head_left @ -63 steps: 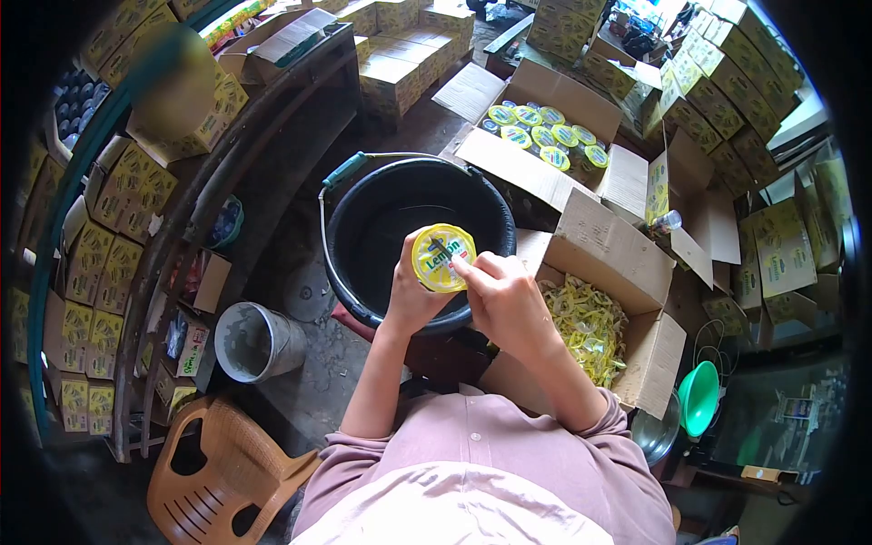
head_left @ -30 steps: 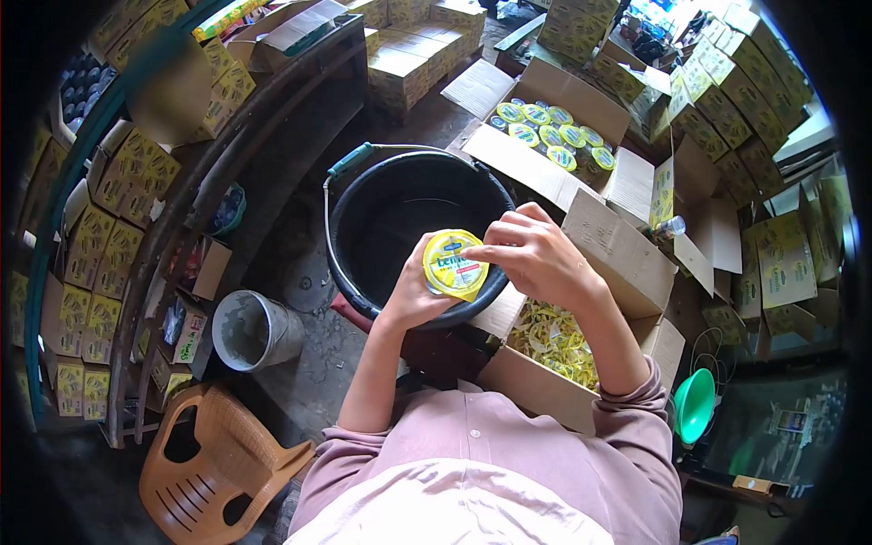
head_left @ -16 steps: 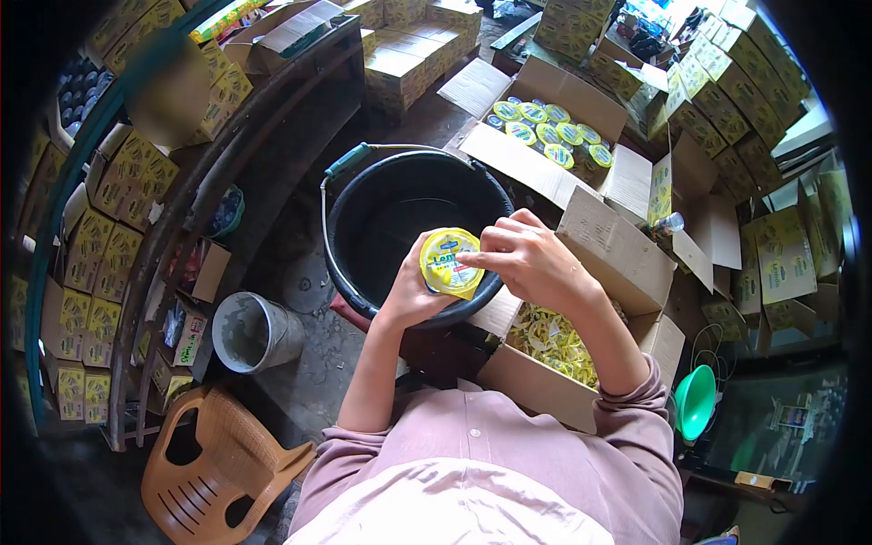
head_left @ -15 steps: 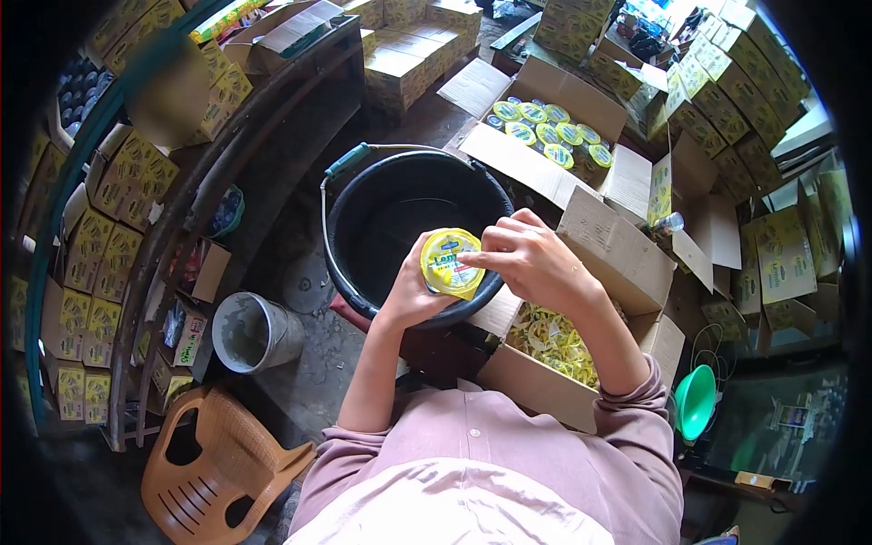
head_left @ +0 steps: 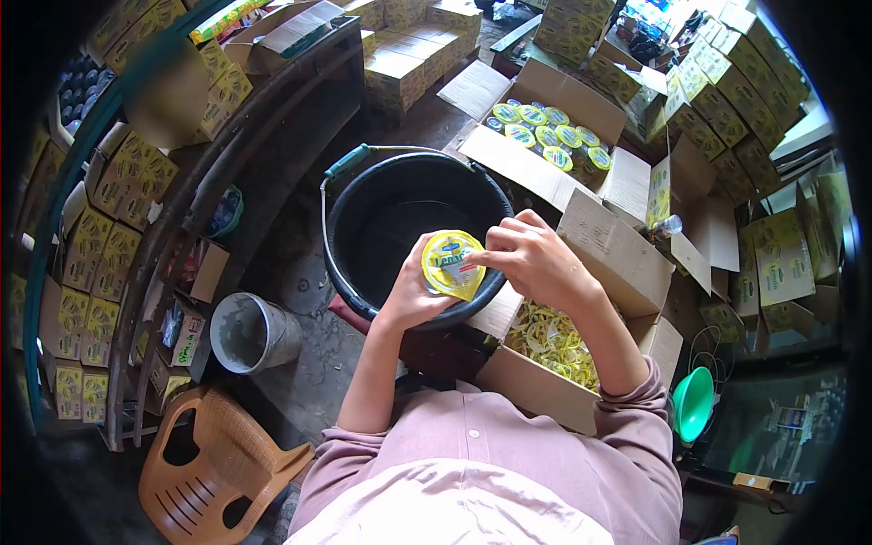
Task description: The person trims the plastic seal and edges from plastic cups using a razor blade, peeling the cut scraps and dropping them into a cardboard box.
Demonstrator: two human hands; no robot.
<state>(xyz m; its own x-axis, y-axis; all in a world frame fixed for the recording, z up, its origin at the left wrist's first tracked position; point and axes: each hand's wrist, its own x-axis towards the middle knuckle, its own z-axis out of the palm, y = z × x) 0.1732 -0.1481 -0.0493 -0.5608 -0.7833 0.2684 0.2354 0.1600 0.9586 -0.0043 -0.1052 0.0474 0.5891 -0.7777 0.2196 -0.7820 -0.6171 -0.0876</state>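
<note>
A plastic drink cup with a yellow foil lid (head_left: 447,257) is tilted so its printed top faces me. My left hand (head_left: 414,295) is wrapped round the cup from the left. My right hand (head_left: 530,257) has its fingers curled, and the index fingertip touches the right side of the lid. Whether anything sits inside those curled fingers is hidden. Both hands are over the near rim of a large black bucket (head_left: 495,195). The pointed tab of the lid hangs toward me.
An open carton (head_left: 518,173) of similar lidded cups stands beyond the bucket. At right, a cardboard box (head_left: 536,386) holds yellow lid scraps (head_left: 556,350). A grey pail (head_left: 259,331) and brown plastic chair (head_left: 218,463) are at left. Stacked yellow cartons (head_left: 740,91) line both sides.
The cup has turned slightly in my left hand, so its printing and tab are angled differently. My right index finger stays on the lid, with the hand shifted very slightly.
</note>
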